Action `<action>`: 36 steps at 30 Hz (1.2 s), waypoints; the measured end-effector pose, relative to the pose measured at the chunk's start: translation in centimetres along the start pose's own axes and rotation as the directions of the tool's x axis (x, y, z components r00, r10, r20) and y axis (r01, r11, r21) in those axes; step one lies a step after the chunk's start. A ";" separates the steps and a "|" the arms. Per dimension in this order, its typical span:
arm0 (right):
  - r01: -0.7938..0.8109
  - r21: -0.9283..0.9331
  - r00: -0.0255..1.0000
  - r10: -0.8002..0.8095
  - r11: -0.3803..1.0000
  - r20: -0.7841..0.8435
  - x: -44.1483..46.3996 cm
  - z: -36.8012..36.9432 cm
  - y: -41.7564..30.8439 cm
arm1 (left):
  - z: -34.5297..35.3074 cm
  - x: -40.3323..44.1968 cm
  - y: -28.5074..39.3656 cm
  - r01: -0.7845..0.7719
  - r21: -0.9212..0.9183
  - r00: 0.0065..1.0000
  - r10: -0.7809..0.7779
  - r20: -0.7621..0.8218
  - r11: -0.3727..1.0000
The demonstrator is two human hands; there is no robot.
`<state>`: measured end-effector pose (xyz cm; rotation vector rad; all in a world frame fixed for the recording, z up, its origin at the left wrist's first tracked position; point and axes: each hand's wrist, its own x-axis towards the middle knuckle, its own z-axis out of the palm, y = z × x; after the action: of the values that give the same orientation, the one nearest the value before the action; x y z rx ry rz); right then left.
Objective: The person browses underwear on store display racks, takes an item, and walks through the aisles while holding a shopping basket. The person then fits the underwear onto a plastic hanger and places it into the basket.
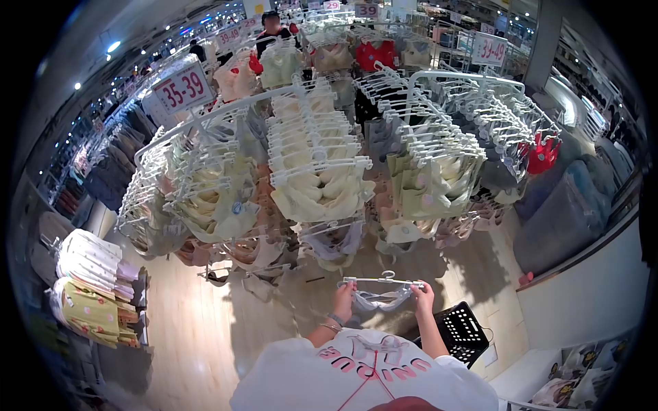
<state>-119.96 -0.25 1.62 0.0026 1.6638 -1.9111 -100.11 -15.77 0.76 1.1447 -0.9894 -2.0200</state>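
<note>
A white hanger (387, 279) with a pale grey-white bra (382, 299) on it is stretched between my hands, low in front of my chest. My left hand (344, 299), with bands at its wrist, is closed on one end of the hanger. The other end is in the closed fingers of my right hand (423, 297). Beyond my hands stands a rack (473, 74) hung with rows of bras, a cream row (319, 188) in the middle and a green row (432, 185) to its right.
A black basket (462, 332) stands on the floor right of my right arm. Folded-over garments hang on a low stand (89, 294) at the left. Large wrapped bundles (569, 216) and a white counter (589, 288) are at the right. A person (274, 34) stands beyond the racks.
</note>
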 end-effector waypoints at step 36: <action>-0.046 -0.681 0.848 -0.332 0.730 -0.413 0.1 -0.5 -2.0 | 4.8 8.3 0.4 0.220 0.196 0.945 -0.258 0.199 0.956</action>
<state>-121.07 0.19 3.28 0.1011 2.7365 -1.3481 -107.94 -21.03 -0.77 1.1951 -1.2045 -2.3357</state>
